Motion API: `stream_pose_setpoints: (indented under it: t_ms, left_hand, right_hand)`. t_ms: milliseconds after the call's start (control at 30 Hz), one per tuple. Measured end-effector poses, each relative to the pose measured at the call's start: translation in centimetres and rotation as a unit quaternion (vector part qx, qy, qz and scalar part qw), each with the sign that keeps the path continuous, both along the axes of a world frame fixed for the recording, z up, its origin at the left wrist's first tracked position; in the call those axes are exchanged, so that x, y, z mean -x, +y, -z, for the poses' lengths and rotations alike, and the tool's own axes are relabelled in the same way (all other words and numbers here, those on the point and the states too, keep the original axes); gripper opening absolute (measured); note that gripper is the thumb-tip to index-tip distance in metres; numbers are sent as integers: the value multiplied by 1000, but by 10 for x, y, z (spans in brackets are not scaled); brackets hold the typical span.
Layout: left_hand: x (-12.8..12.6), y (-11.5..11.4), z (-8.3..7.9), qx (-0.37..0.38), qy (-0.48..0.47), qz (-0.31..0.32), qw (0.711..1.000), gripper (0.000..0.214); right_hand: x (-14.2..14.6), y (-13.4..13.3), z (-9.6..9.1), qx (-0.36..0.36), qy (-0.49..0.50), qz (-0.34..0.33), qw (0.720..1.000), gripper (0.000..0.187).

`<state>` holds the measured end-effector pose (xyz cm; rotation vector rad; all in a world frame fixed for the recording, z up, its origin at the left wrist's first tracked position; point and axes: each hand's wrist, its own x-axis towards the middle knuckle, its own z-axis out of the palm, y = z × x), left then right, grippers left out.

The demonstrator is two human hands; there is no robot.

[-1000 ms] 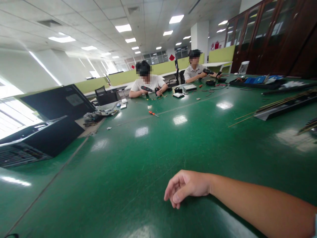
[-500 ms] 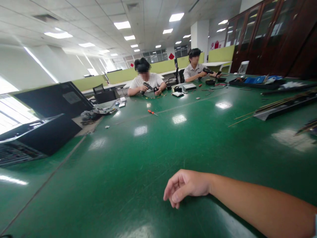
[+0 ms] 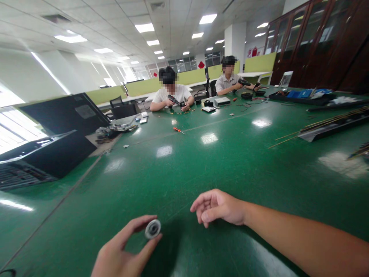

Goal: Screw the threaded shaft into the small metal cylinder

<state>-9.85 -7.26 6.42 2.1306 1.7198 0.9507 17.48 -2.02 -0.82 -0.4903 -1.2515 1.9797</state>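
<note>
Left hand [image 3: 121, 256] has come up, fingers pinching a round disc [image 3: 152, 229]; right hand [image 3: 220, 207] loosely curled, empty.

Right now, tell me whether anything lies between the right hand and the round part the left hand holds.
Nothing visible does. Only bare green table shows between the open right hand and the round grey part pinched by the left hand.

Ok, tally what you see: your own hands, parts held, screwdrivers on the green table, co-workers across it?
Own hands: 2, left hand, right hand
Held parts: 1, round grey disc in left fingertips
Screwdrivers: 1, orange-handled screwdriver
Co-workers: 2, co-worker in white, co-worker in grey
Total: 6
</note>
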Motion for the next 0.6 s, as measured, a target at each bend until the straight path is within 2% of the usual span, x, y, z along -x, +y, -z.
stream_pose_setpoints:
  t_ms: [100,167,200,300,400,500,600]
  left_hand:
    - [-43,41,3,49,-15,82,995,22]
    - [-65,57,13,60,-46,121,990,19]
    - [-73,60,20,64,-61,138,987,18]
    - [-79,62,39,82,-86,200,972,18]
    - [-74,60,48,109,-99,241,959,22]
    - [-72,62,49,120,-111,232,959,19]
    - [-73,64,49,130,-112,232,957,19]
  right_hand:
    - [-8,4,-7,-81,-26,192,978,43]
    - [-12,6,-7,-150,-92,273,946,43]
    - [-14,6,-6,-177,-120,289,933,45]
    - [-15,5,2,-203,-170,288,920,53]
    - [-14,4,7,-190,-183,284,922,57]
    - [-13,2,4,-183,-205,271,922,50]
    - [-12,0,-5,-220,-275,251,902,31]
